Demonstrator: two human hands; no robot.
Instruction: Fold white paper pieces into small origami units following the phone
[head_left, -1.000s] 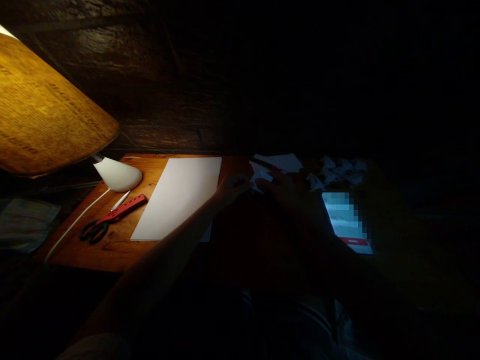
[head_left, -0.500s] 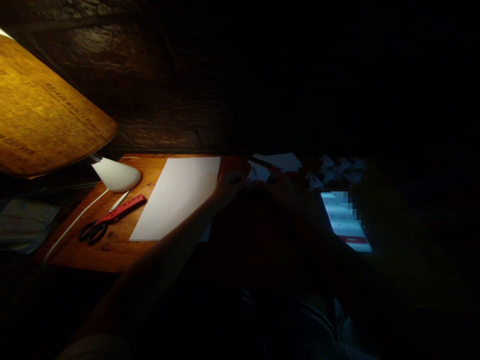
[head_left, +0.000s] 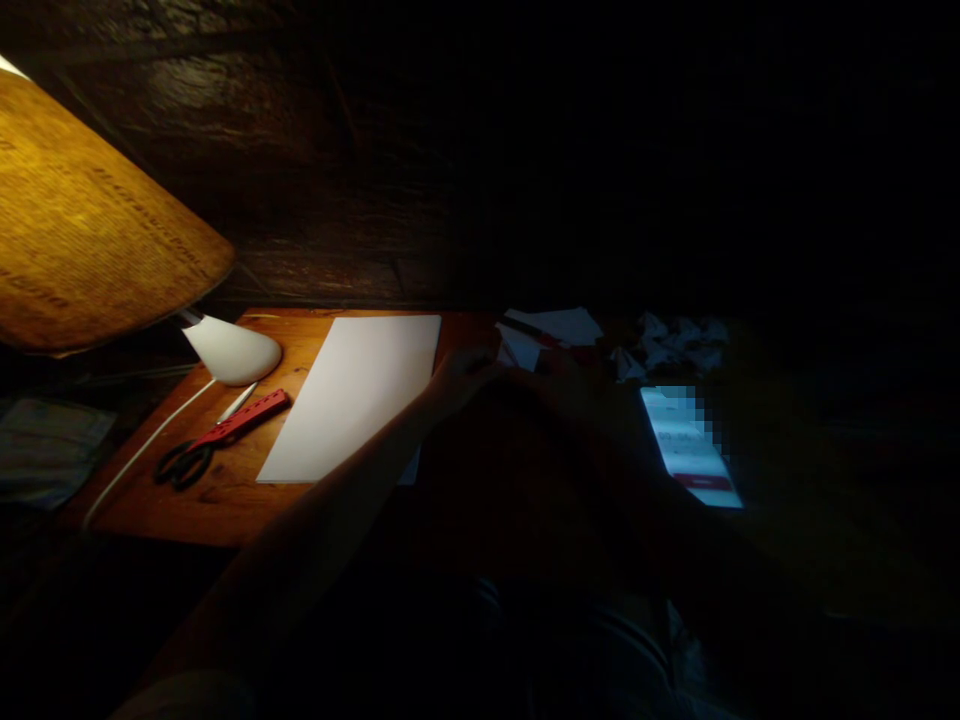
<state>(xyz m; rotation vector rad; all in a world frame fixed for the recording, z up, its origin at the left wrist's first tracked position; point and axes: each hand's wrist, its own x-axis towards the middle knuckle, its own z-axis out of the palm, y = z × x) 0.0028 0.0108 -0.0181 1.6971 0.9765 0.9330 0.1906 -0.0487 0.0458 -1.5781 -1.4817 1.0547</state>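
Lampshade: the big amber lampshade (head_left: pixel 97 220) fills the upper left and throws its light on the left half of the scene only.
Table: a wooden table (head_left: pixel 225 505), bright on the left and sinking into darkness towards the right.
Left forearm: the left forearm (head_left: pixel 352 465) runs up from the lower left on a long diagonal and crosses the near right corner of the sheet.
White sheet: a white sheet (head_left: pixel 356 395) lies flat in the lamplight, just left of the hands.
Phone: a phone (head_left: pixel 690 445) lies face up with its screen lit, on the table right of the hands.
Crumpled paper: a heap of crumpled paper (head_left: pixel 675 345) sits behind the phone.
Lamp base: a white lamp base (head_left: pixel 232 352) stands at the far left corner.
Scissors and ruler: black-handled scissors (head_left: pixel 180 462) lie touching a red ruler (head_left: pixel 244 417), left of the sheet.
Left hand: the left hand (head_left: pixel 461 375) is low over the table with its fingers curled in, tips at the folded paper piece; whether it grips is lost in shadow.
Right hand: the right hand (head_left: pixel 574 385) is a dark shape facing the left, close beside it, and its opening is too dark to tell.
Folded paper piece: the small white folded paper piece (head_left: pixel 521 345) sits between the two hands at the far middle of the table.
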